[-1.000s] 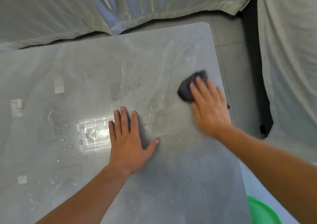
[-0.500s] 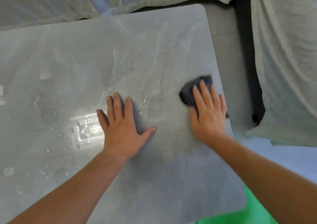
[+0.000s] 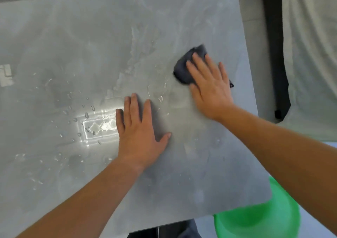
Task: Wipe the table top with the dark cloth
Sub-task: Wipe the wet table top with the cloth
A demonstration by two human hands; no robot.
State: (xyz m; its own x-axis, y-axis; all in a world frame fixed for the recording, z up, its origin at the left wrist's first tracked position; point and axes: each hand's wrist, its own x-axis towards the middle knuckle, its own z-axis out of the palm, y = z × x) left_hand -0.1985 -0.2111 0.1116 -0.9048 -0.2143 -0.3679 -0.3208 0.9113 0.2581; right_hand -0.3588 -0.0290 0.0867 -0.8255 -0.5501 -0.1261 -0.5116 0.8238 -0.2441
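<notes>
A grey marbled table top fills most of the view, with water drops and smears across its middle and left. The dark cloth lies bunched on the table near the right edge. My right hand presses flat on the cloth, fingers spread over it, with most of the cloth sticking out beyond the fingertips to the upper left. My left hand rests palm down on the bare table at the centre, fingers apart, holding nothing.
A green plastic basin sits on the floor below the table's near right corner. Pale fabric-covered furniture stands to the right across a narrow strip of tiled floor. A bright light reflection glares beside my left hand.
My right hand and the cloth have slid left, away from the right edge toward the centre. The camera has tilted down, showing more of the near edge and basin. My left hand stays planted.
</notes>
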